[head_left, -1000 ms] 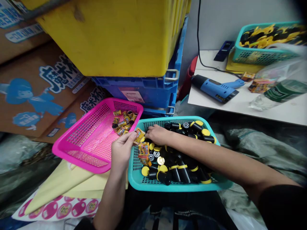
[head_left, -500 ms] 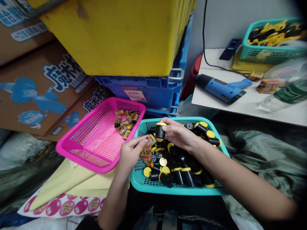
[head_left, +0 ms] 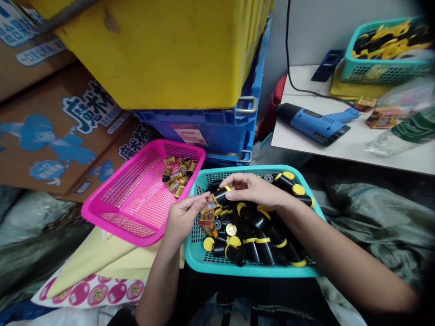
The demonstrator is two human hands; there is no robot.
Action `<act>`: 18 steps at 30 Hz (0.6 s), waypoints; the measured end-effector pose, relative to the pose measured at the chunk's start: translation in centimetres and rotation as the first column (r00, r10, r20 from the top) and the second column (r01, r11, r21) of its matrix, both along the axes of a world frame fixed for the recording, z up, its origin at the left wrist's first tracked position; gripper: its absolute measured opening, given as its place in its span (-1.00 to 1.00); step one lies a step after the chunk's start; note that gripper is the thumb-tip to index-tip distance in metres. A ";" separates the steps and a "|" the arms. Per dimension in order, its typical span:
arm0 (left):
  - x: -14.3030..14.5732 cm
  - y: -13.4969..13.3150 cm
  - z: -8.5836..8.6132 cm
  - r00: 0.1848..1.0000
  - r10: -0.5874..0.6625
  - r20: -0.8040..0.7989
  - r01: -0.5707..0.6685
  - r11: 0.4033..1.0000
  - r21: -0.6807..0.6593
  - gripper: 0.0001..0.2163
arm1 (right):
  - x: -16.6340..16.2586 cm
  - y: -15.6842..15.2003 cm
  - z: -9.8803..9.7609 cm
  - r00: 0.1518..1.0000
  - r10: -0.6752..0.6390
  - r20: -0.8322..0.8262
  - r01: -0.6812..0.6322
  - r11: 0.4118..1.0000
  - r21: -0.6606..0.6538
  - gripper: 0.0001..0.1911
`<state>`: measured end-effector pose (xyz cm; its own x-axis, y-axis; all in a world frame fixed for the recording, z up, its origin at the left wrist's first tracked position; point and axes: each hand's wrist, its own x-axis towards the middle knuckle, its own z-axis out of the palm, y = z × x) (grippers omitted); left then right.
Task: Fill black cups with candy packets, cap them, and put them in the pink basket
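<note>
My left hand [head_left: 185, 215] pinches several orange printed wrapper sleeves [head_left: 208, 217] over the left side of the turquoise basket [head_left: 251, 270]. My right hand [head_left: 249, 190] grips a small black canister with a yellow lid [head_left: 222, 195], tilted, its lower end at the opening of the top sleeve. Whether the canister has entered the sleeve, I cannot tell. Beneath both hands, the basket holds many loose black canisters [head_left: 265, 250] with yellow lids. To the left stands a pink basket [head_left: 125, 210] with a small heap of wrapped canisters [head_left: 176, 176] at its far right end.
Yellow [head_left: 163, 59] and blue crates [head_left: 204, 131] are stacked behind the baskets, beside printed cartons [head_left: 44, 131]. On the white table [head_left: 367, 151] at right lie a blue heat gun [head_left: 316, 124], a bottle [head_left: 408, 133] and another turquoise basket [head_left: 384, 72]. A sticker sheet [head_left: 91, 290] lies front left.
My right hand has lowered and tipped the canister from upright, bringing it left against the sleeves. My left hand has stayed nearly in place with the sleeves.
</note>
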<state>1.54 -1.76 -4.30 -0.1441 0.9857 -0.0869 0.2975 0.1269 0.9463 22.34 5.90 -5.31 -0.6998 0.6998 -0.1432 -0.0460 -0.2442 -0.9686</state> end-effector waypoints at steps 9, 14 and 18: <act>1.1 -0.4 0.2 0.952 0.008 0.305 0.014 0.997 -0.071 -0.60 | -1.6 -1.4 -0.7 0.995 -0.082 -0.062 0.096 0.957 0.274 -0.61; 1.9 -0.9 -0.1 0.922 0.023 0.385 -0.013 0.999 -0.030 -0.67 | -1.7 -2.0 0.0 0.980 -0.057 -0.188 0.072 0.995 0.070 -0.56; 2.9 -1.1 -0.1 0.892 -0.034 0.450 0.019 0.999 0.038 -0.70 | -2.3 -2.4 -0.1 0.936 0.083 -0.343 -0.161 0.965 -0.205 -0.43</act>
